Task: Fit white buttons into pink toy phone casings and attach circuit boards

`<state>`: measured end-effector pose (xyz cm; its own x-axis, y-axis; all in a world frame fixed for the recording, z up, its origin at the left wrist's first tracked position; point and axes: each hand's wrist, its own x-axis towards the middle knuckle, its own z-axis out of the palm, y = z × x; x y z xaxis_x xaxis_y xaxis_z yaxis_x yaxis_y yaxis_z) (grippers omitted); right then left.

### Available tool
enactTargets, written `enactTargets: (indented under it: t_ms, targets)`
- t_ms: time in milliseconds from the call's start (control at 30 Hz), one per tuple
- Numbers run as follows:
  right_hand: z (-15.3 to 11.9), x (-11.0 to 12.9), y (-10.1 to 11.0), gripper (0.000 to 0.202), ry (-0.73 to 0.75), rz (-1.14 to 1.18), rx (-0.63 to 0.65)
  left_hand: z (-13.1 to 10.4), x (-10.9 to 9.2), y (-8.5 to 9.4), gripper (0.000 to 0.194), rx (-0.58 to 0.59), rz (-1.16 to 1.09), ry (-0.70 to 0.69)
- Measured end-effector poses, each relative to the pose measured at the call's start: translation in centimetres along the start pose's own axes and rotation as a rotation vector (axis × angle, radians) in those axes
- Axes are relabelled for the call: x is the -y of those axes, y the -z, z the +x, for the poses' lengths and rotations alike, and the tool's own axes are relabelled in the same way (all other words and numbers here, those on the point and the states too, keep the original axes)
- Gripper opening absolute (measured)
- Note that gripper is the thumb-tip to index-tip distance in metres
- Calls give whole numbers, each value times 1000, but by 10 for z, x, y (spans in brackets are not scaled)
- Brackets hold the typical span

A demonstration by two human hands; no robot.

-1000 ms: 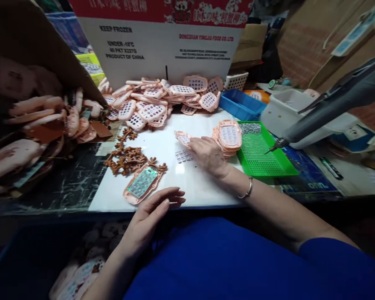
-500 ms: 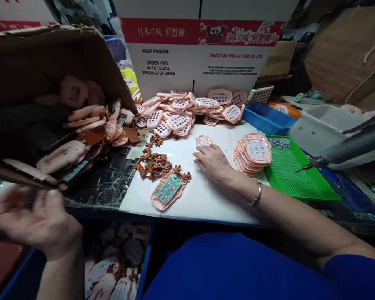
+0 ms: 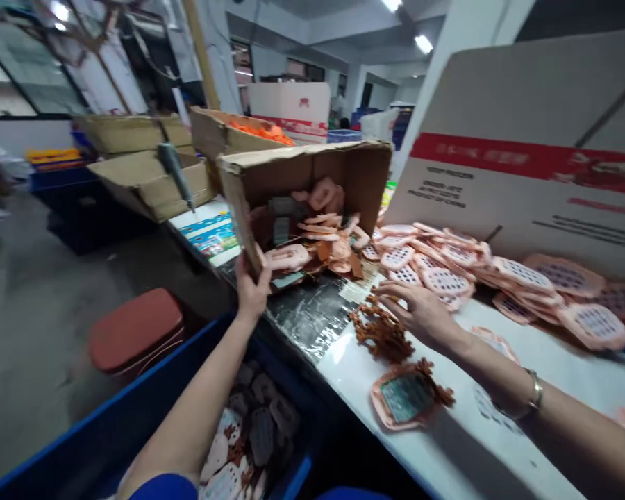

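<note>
My left hand [image 3: 253, 290] grips the near left edge of a cardboard box [image 3: 302, 156] lying on its side. Inside the box are pink plastic shells [image 3: 287, 257], circuit boards and brown pieces. My right hand [image 3: 419, 311] has its fingers stretched out over a heap of brown antler-shaped parts [image 3: 382, 337]; whether the fingertips touch them I cannot tell. Just in front of the heap lies a pink shell with a green circuit board [image 3: 403, 399] in it and brown antlers at one end. Another pink shell [image 3: 492, 340] is partly hidden behind my right forearm.
Pink shells with rows of holes [image 3: 448, 278] are piled against an upright white carton [image 3: 500, 167]. Below the table edge, a blue bin [image 3: 135, 410] holds finished-looking pink pieces. A red stool [image 3: 135, 330] stands at left, and an electric screwdriver [image 3: 174, 170] hangs beyond the box.
The view has swung left. My left hand has moved from in front of the box onto its edge. My right hand has gone from a pink shell to above the antler parts.
</note>
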<state>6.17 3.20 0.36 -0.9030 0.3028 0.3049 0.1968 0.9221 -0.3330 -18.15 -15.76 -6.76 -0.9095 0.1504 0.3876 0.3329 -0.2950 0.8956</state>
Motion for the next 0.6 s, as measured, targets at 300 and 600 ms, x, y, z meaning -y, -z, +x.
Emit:
enactTargets:
  t_ms: [300,600]
  targets:
    - [108,-12,18,39,-494,237,-135,-6,12,-11,61,-127,55,-93]
    - [130,-16,19,35,-520,122,-195,126,22,33,40,-316,103,-13]
